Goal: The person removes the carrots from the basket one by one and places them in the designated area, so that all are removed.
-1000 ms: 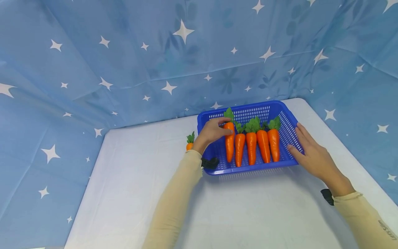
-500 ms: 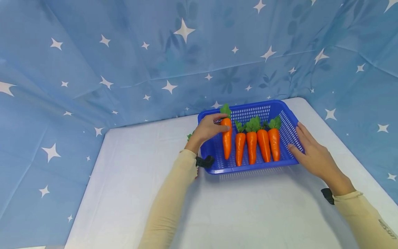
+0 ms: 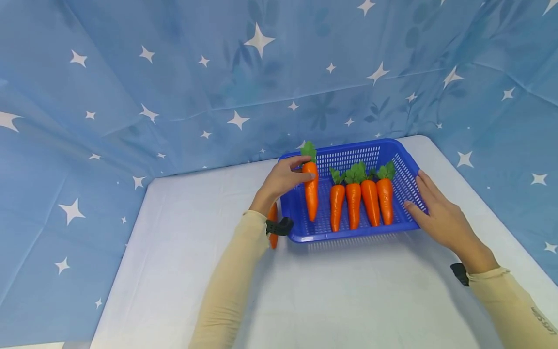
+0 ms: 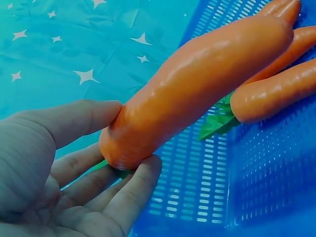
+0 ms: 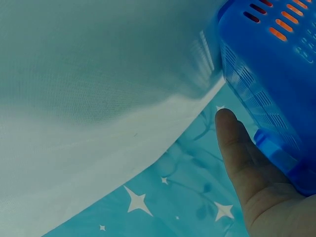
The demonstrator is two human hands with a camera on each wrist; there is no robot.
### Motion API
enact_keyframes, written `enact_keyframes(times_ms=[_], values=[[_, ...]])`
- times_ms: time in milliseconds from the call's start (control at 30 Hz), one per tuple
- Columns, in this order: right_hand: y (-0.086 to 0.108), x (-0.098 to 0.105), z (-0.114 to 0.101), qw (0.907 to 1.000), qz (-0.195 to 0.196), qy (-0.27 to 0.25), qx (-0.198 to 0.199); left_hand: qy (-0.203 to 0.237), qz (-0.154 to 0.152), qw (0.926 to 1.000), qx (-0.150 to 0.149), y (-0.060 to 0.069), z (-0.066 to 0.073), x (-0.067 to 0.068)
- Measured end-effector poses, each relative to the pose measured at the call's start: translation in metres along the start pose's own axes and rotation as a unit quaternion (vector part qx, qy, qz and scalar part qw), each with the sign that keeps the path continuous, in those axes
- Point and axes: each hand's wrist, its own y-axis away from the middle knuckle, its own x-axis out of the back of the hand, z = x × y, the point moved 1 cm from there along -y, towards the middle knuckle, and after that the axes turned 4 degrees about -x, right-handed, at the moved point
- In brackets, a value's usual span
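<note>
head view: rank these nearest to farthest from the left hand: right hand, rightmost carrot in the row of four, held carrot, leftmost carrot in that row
1. Held carrot: pinched by the left hand
2. Leftmost carrot: row's left end, in the blue basket
3. Rightmost carrot: row's right end
4. Right hand: at the basket's right side

passage: between held carrot [image 3: 311,191] and four carrots [image 3: 353,206] | obstacle: basket rim [image 3: 348,234]

Blue cloth backdrop [image 3: 279,72], white four-pointed stars [image 3: 259,39], faint leaf prints [image 3: 378,109], white table [image 3: 187,242]
</note>
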Motion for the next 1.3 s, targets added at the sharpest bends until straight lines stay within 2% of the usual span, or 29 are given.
enact_keyframes(times_ms=[267,733,1000,1300], values=[[0.000,-0.001,0.000,1.0000,0.000,-0.003,0.002,0.003,0.003,1.0000,-0.008,0.010,-0.005,0.009],[0.000,-0.002,0.003,1.0000,-0.002,-0.004,0.006,0.046,0.021,0.9987,-0.002,0.027,-0.017,0.030],[-0.001,-0.001,0.003,1.0000,-0.003,-0.004,0.004,0.038,0.033,0.9987,-0.005,0.035,-0.023,0.042],[-0.001,-0.002,0.004,1.0000,-0.002,-0.005,0.004,0.052,0.035,0.9979,-0.018,0.045,-0.034,0.054]])
